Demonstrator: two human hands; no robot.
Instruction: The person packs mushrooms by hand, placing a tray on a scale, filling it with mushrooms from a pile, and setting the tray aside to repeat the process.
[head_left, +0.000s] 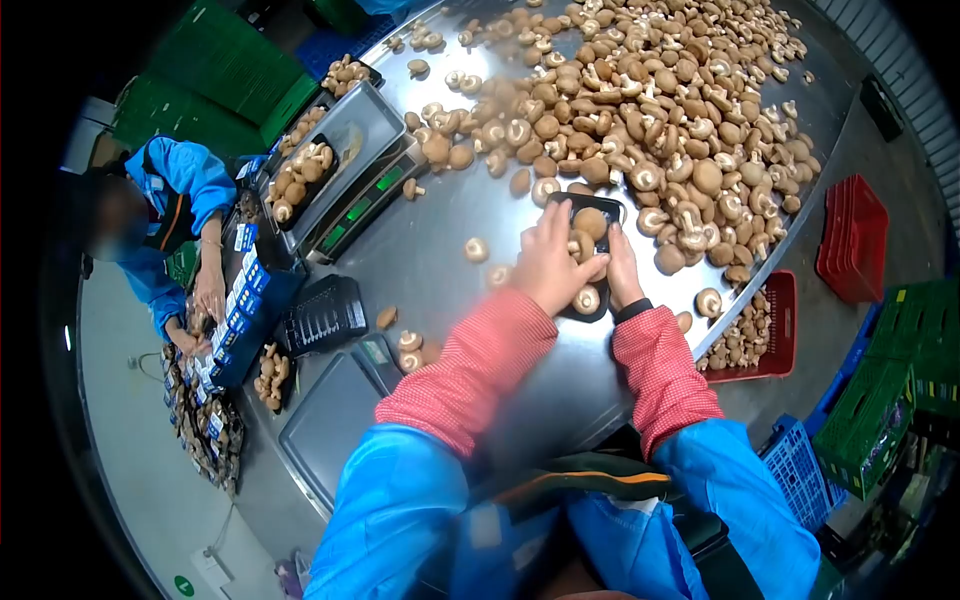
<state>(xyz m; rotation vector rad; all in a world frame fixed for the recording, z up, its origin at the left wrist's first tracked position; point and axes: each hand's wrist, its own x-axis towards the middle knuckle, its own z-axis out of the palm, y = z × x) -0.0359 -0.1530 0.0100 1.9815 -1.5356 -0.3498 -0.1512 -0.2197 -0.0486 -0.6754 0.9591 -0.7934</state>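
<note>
Near the middle of the metal table lies a small black tray holding a few brown mushrooms. My left hand reaches over the tray's left side, its fingers spread over the mushrooms. Along the right edge of the tray rests my right hand, with fingers stretched out. Just beyond both hands rises a large heap of mushrooms. Loose mushrooms lie to the left of my left hand.
At the left, a scale bears a filled tray. Black empty trays sit nearer. A co-worker's hands are beside a blue box with labels. Red crates and green crates stand at the right.
</note>
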